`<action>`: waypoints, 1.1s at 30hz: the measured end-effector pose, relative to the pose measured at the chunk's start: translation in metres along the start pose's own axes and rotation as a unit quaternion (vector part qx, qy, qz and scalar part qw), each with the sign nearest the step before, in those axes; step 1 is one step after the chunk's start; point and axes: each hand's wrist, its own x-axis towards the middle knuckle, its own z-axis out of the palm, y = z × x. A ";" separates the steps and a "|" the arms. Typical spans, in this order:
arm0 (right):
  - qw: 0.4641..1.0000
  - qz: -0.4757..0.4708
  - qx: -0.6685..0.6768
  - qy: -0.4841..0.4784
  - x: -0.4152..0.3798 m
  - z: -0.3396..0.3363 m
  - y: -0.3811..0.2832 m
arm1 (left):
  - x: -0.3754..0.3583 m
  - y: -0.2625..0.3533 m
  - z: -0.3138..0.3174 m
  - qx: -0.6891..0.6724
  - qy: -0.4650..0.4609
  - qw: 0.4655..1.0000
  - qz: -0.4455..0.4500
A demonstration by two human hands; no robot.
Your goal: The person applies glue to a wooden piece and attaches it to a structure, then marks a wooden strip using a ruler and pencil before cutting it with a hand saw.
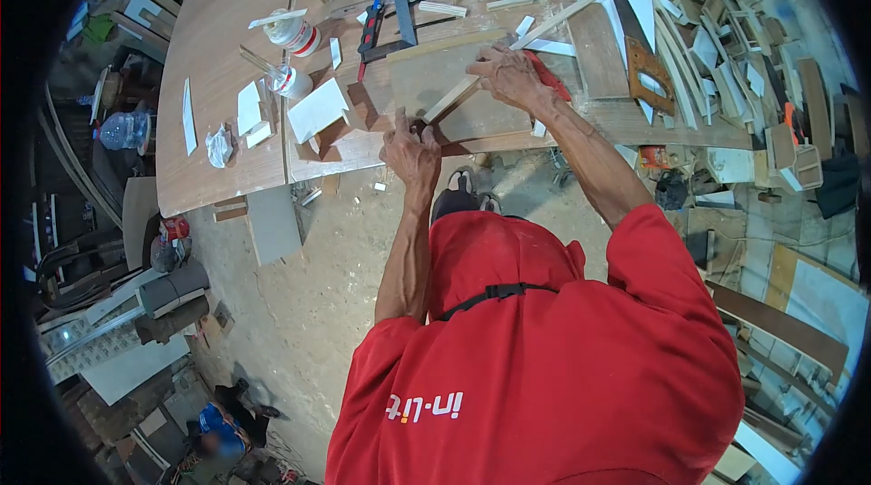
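Observation:
A long, thin wooden strip (453,97) slants over a flat board (445,68) at the table's near edge. My left hand (413,151) is at the strip's lower end, fingers bent around it, with one finger pointing forward. Farther up, my right hand (510,77) is closed over the strip from above, its fingertips partly hidden. The strip runs on past that hand toward the upper right. A red object (547,77), perhaps a tool handle, lies beside my right wrist. Left of my left hand stands a small white-faced wooden piece (319,110).
On the table (218,22) are two white containers, one a tub (292,83) holding sticks, plus a blue-and-red tool (372,22) and a metal square (402,4). A wooden-handled handsaw (649,77) lies right. Offcuts (717,40) pile up beyond; a bottle (125,131) is left.

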 end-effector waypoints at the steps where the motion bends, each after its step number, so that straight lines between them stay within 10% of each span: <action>1: 1.000 -0.001 0.000 0.000 0.000 0.001 0.002 | 0.001 -0.001 0.001 0.000 0.001 1.000 0.001; 14: 1.000 -0.005 -0.012 0.004 0.003 0.001 0.004 | 0.014 -0.003 -0.006 -0.037 0.011 0.992 0.119; 19: 1.000 -0.010 -0.025 0.011 0.004 0.006 0.006 | 0.013 0.026 -0.018 0.171 -0.043 0.979 0.101; 33: 0.996 0.021 -0.032 0.084 -0.009 0.005 0.014 | 0.040 0.041 0.063 0.023 0.016 0.970 0.239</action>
